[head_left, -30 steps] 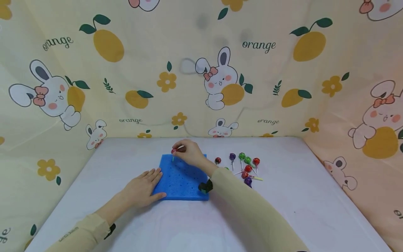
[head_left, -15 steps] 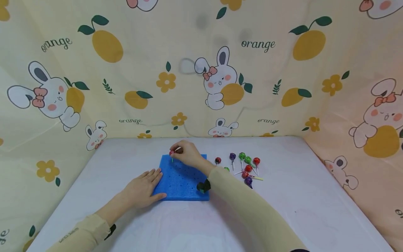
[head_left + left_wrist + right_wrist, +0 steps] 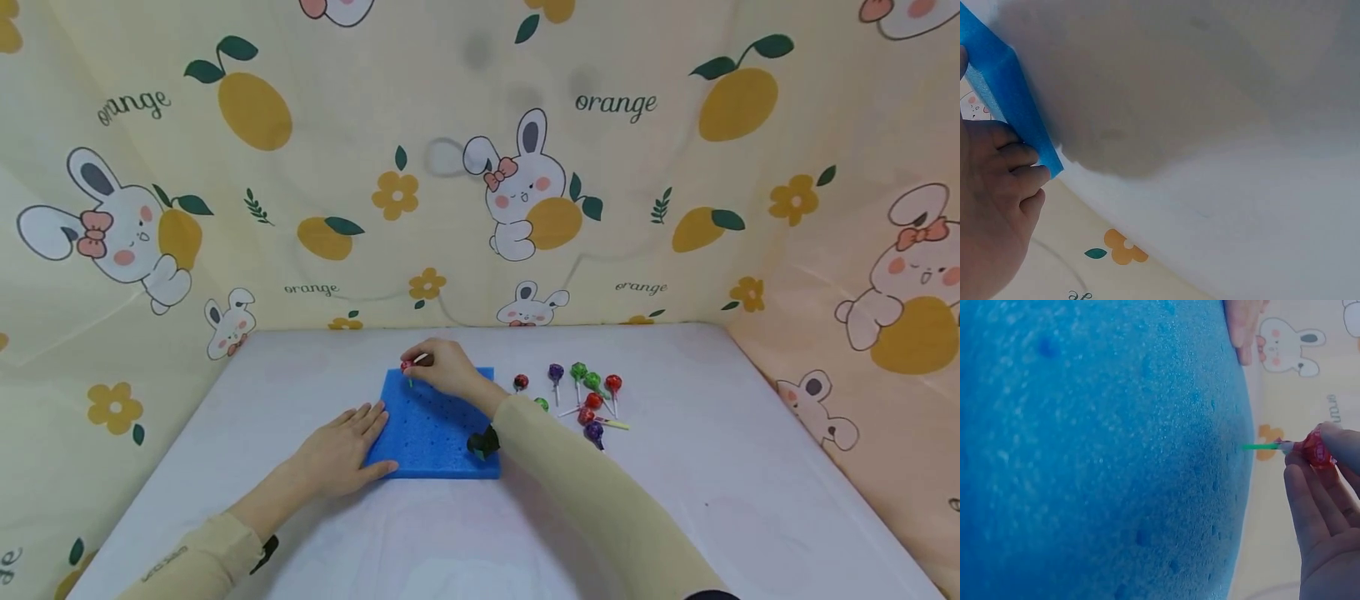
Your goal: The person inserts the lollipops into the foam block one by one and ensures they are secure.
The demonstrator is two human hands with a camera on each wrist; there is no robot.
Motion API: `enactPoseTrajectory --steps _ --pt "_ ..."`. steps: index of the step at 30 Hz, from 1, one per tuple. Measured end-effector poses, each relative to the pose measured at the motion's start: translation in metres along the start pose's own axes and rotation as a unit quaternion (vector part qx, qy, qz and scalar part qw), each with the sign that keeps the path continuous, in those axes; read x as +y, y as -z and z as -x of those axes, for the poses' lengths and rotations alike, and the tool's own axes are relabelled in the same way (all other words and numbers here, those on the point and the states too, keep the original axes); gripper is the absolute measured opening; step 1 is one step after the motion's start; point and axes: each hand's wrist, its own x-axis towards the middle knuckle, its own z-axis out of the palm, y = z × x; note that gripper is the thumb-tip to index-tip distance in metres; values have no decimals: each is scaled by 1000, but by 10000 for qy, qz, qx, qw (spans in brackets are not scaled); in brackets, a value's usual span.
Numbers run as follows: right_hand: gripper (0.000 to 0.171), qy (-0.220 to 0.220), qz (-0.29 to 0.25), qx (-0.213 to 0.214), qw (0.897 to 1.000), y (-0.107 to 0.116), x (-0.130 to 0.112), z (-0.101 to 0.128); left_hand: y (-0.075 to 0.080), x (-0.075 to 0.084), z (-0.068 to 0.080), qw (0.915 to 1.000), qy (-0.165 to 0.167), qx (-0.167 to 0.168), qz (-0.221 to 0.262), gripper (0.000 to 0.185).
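Note:
A blue foam board (image 3: 442,454) dotted with small holes lies flat on the table. My left hand (image 3: 333,454) rests along its left edge with straight fingers, the thumb at the near left corner; the left wrist view shows the fingers (image 3: 1032,178) against the foam. Over the board's far left part, my right hand (image 3: 448,368) pinches a red-wrapped lollipop (image 3: 1318,449) by its candy head between thumb and fingers. Its green stick (image 3: 1261,447) points down, the tip right at the foam surface in the right wrist view.
Several lollipops with purple, green and red heads lie loosely on the white table (image 3: 750,467) right of the board, among them a purple lollipop (image 3: 555,372) and a green lollipop (image 3: 578,371). A patterned cloth wall (image 3: 465,292) stands behind the table and at both sides.
My right hand has shifted slightly left and lower with the lollipop, and less of the green stick shows above the foam. The left hand stays in place.

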Motion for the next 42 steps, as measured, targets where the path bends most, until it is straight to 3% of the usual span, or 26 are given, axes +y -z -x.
enactPoseTrajectory --steps 26,42 --pt "39 165 234 -209 9994 8 -1 13 0 2 -3 9999 47 -141 -32 86" --pt "36 84 184 -148 9997 39 1 35 1 1 -4 9995 169 -251 -28 87"
